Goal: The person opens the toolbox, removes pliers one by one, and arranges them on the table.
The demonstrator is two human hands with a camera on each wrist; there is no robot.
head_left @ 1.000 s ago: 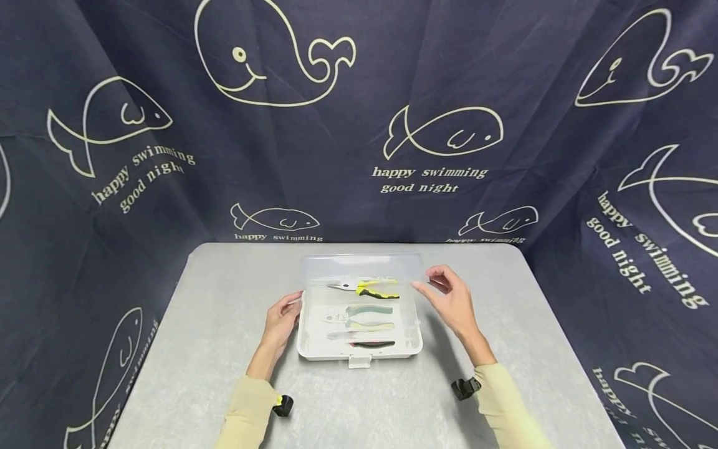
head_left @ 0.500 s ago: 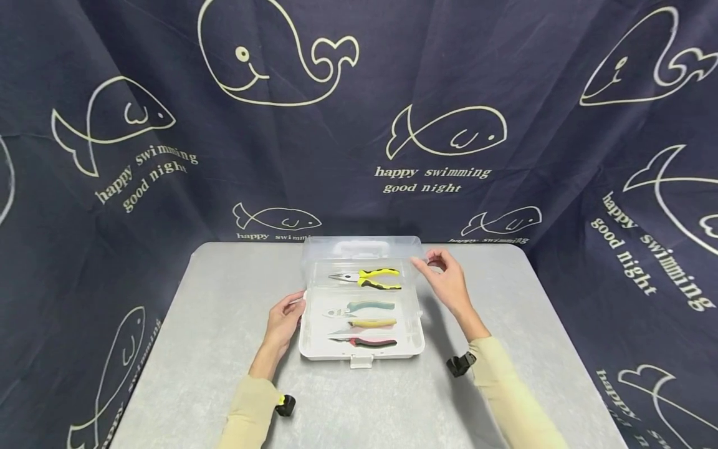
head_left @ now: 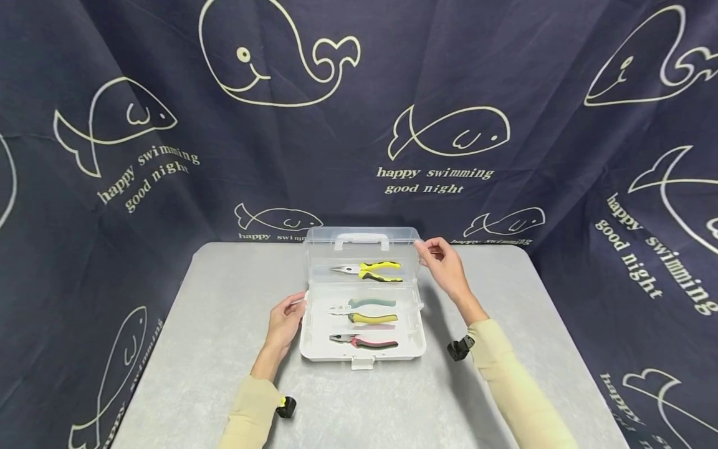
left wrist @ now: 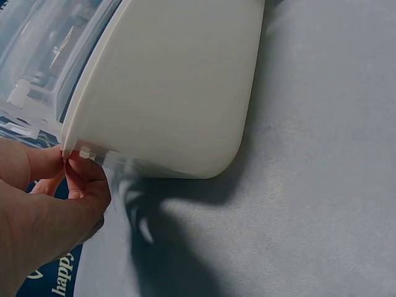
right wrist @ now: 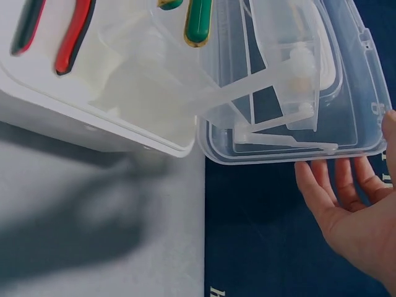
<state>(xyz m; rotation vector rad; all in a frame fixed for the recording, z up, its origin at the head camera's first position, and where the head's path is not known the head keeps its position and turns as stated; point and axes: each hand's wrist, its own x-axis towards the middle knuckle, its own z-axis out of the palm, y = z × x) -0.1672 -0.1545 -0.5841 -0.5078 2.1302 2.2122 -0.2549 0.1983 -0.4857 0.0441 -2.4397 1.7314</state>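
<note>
Left hand [head_left: 285,321]: thumb and fingers pinch the rim of the white toolbox at its rear corner on that side.
Right hand [head_left: 447,268]: thumb and fingers grip the edge of the raised lid, near its corner; the two hands are apart, the toolbox between them.
Toolbox [head_left: 311,350]: open on the table [head_left: 224,299], its latch [head_left: 363,363] facing the person, nearer to them than either hand.
Lid [head_left: 315,236]: clear plastic, swung up behind the box, with a white handle [head_left: 361,237] just left of the right hand's fingertips.
Yellow-black pliers [head_left: 373,270]: between the hands, closer to the right one, jaws pointing toward the left-hand side.
Green-yellow pliers [head_left: 373,318]: between the hands, partly seen through clear plastic.
Red-black pliers [head_left: 364,342]: in the front of the toolbox, nearer the person than both hands.
Cloth [head_left: 359,143]: dark blue with fish drawings, hanging beyond both hands.
</note>
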